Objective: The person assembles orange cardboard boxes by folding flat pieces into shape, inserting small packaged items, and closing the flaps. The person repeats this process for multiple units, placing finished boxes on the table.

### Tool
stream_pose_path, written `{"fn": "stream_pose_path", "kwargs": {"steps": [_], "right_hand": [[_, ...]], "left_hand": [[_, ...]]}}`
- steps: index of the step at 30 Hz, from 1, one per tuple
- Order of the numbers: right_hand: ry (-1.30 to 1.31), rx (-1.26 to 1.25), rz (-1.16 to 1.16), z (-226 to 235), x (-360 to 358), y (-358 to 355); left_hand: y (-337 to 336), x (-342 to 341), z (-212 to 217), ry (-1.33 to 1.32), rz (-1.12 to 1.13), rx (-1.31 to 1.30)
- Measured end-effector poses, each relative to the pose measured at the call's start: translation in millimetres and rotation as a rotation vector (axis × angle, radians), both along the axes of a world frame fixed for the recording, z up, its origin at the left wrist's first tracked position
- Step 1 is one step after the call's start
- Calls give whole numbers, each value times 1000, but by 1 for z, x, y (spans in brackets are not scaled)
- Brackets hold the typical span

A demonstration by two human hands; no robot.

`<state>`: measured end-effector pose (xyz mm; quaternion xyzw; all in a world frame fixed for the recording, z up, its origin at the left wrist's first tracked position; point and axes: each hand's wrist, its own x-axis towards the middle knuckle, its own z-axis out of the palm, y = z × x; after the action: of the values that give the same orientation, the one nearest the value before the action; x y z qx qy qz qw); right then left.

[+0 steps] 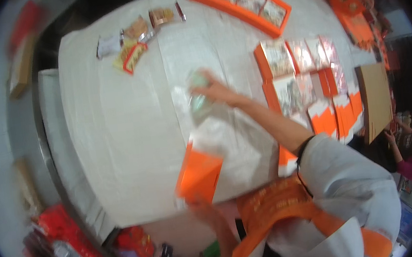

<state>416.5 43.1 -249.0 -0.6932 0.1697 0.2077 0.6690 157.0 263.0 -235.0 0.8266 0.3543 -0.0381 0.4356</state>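
Note:
My right hand [214, 88] reaches out over the middle of the white-covered table [114, 118]. Its fingers are closed on a pale green, shiny packet [200, 99], smeared by motion. Nearer to me, my left hand [200, 205] grips the near end of an orange box [200, 174]. That box is tilted, and a white flap shows at its far end; what lies inside is hidden. Past my right hand, toward the far left, lies a loose group of small snack packets [136, 30], one of them yellow and red [130, 57].
To the right stand several orange boxes with packets [279, 59] and folded orange-and-white cartons [322, 116]. A long orange tray [238, 5] lies at the far edge. Brown cardboard [376, 100] stands at the right, near another person [410, 157]. Red bags [72, 238] sit at lower left.

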Motion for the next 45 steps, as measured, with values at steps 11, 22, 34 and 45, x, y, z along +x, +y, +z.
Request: {"fn": "stream_pose_path", "kwargs": {"steps": [11, 22, 34, 45], "right_hand": [[-74, -20, -522, 108, -205, -129], [-469, -390, 55, 166, -385, -239], [-657, -58, -149, 210, -488, -295], [-692, 239, -165, 183, -522, -279]], "left_hand": [[-186, -33, 53, -637, -321, -644], [-258, -122, 102, -519, -326, -1063], [-279, -238, 129, -153, -539, -1370], [-301, -177, 176, -85, -1204, -880]]}}
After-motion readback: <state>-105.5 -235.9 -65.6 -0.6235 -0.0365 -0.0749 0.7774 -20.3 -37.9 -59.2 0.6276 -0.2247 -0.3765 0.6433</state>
